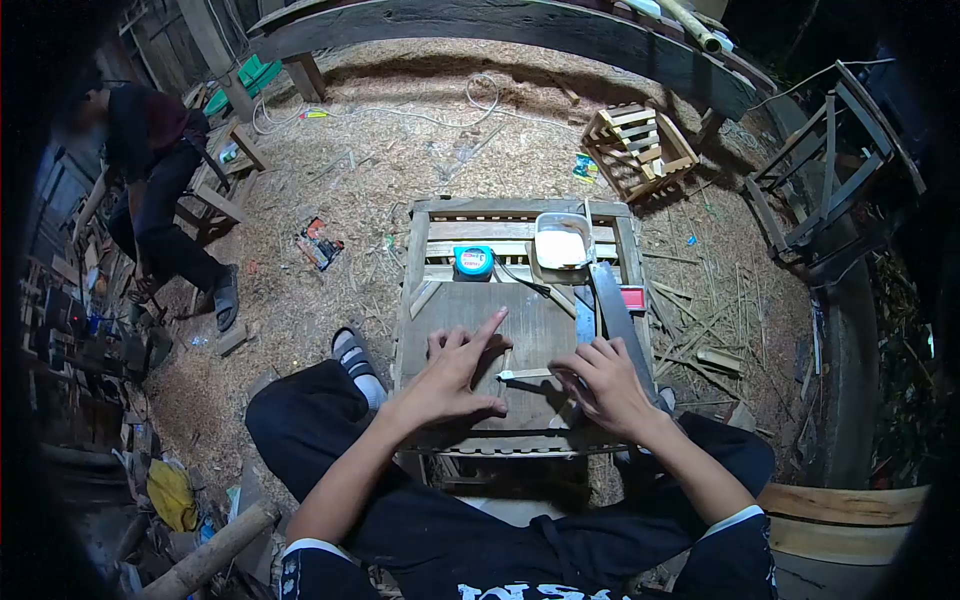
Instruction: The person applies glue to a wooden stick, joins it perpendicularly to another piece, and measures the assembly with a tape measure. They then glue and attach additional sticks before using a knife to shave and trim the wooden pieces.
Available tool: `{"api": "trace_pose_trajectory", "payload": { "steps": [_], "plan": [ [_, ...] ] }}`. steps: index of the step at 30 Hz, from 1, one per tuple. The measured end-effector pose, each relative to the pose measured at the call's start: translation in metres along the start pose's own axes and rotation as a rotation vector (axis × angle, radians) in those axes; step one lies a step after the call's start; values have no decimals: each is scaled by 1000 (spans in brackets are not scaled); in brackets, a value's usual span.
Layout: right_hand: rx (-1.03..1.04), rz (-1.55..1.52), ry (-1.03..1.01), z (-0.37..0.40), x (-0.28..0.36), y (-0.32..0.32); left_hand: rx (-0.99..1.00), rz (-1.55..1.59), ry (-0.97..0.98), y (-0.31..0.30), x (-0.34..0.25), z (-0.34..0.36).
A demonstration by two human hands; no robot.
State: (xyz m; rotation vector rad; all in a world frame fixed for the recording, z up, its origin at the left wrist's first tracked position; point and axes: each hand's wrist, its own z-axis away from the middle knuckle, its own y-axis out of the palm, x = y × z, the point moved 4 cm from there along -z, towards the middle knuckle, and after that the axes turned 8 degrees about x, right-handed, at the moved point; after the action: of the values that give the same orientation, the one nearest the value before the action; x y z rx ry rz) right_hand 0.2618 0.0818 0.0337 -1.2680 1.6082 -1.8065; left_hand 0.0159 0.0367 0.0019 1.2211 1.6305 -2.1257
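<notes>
My left hand [452,375] hovers over the dark board [460,312] on the slatted wooden table, its fingers apart and holding nothing I can see. My right hand [608,385] is closed, with its thumb and fingers pinching a thin stick [528,374]. The stick's white-coated tip points left, towards my left palm. Past my right hand lie a long dark metal blade [615,308] and a narrower bluish metal strip [585,318]. Farther back stand a white tub [562,240] with pale contents and a blue tape measure [473,262] with a black strap.
A red rectangular item [632,298] lies by the table's right edge. Beyond are a slatted wooden crate [640,150], a wooden frame [835,165] and a long beam [500,28]. Another person [165,190] bends at the left. Wood strips [700,345] litter the shaving-covered floor.
</notes>
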Motion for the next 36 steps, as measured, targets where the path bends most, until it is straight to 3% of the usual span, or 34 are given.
{"api": "trace_pose_trajectory", "payload": {
  "steps": [31,36],
  "plan": [
    [23,-64,10,-5,-2,-2,-43,-68,-20,-1,3,0],
    [12,-39,101,-5,-7,-8,-39,-64,-30,1,4,0]
  ]
}}
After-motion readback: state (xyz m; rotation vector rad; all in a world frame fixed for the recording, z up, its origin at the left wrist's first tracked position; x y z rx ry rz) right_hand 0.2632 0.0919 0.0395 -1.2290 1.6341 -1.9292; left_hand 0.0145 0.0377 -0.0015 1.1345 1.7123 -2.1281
